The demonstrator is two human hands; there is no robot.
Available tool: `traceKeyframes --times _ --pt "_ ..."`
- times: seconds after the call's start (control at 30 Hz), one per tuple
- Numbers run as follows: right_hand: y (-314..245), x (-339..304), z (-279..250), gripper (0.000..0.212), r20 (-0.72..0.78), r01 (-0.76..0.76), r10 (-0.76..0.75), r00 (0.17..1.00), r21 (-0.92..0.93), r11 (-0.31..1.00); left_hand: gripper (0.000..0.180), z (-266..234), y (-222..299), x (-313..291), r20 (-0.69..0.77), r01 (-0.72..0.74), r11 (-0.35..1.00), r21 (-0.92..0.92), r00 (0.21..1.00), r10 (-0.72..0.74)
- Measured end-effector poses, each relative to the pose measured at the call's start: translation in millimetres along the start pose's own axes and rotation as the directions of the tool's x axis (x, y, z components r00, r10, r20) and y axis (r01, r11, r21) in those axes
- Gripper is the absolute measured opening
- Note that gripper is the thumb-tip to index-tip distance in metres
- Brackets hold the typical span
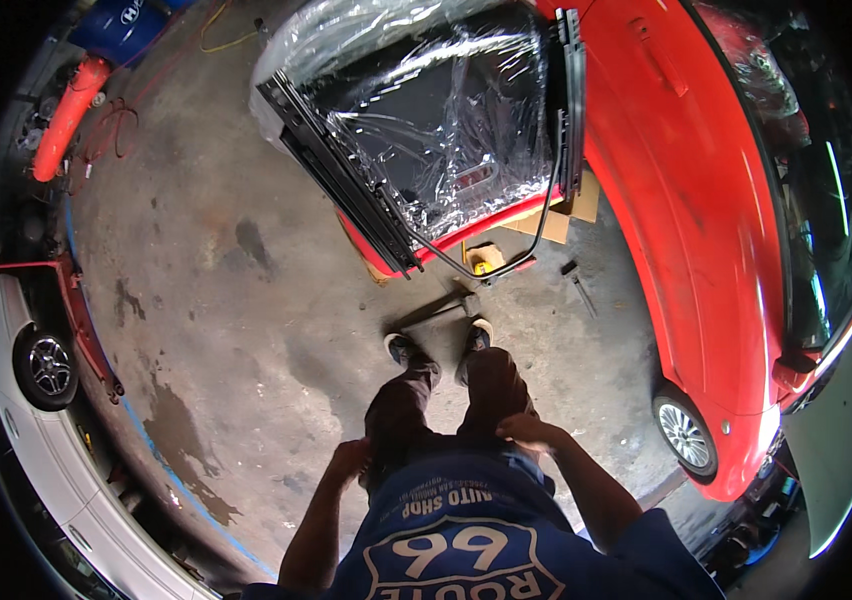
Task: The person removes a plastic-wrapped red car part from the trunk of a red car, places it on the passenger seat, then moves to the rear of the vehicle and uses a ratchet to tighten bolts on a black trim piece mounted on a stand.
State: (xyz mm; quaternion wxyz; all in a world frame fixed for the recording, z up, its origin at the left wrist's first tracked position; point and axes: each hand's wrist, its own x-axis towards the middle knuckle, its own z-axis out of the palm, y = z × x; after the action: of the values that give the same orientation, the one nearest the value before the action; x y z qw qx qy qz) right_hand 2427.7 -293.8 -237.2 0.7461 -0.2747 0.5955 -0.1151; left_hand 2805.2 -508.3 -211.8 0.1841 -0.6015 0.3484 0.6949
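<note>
My left hand (349, 461) is against the side of my dark trousers (398, 405) at the thigh, its fingers too dark to read. At the other thigh, my right hand (529, 432) has curled fingers closed on the trouser cloth. In front of my feet stands a bulky part that looks like a car seat (446, 110), wrapped in clear plastic, with red along its lower edge. Black metal rails (341, 180) run along its sides, and a bent black bar (544, 215) loops out toward me. A long-handled hammer (436, 312) lies by my shoes.
A red car (686, 200) stands close on the right. Beyond my feet are a yellow tape measure (483, 268), cardboard (546, 225) and another hammer (580, 288). A silver car (76, 460), a red jack (86, 320) and a red cylinder (68, 118) line the left side.
</note>
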Motion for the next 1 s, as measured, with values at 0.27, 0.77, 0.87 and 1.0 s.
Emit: traceKeyframes --times 0.27,0.77,0.87,1.0 --pt "67.5 141.0 -123.0 0.035 -0.419 0.037 0.170 0.892 0.443 0.896 0.031 -6.0 110.3 177.5 -0.317 -0.532 0.829 -0.172 0.827 0.465" --pt "285.2 517.7 -370.1 0.043 -0.549 -0.186 -0.221 0.806 -0.589 0.786 0.033 3.7 70.4 337.3 -0.176 -0.186 0.537 0.823 0.815 0.553" --pt "276.9 551.2 -358.8 0.049 -0.596 -0.278 -0.103 0.796 -0.512 0.813 0.037 2.1 60.8 286.1 -0.322 -0.546 0.606 0.579 0.530 0.785" --pt "268.3 568.2 -328.6 0.057 -0.641 -0.381 -0.028 0.767 -0.490 0.784 0.037 13.0 46.2 252.6 -0.532 -0.510 0.697 0.503 0.453 0.715"
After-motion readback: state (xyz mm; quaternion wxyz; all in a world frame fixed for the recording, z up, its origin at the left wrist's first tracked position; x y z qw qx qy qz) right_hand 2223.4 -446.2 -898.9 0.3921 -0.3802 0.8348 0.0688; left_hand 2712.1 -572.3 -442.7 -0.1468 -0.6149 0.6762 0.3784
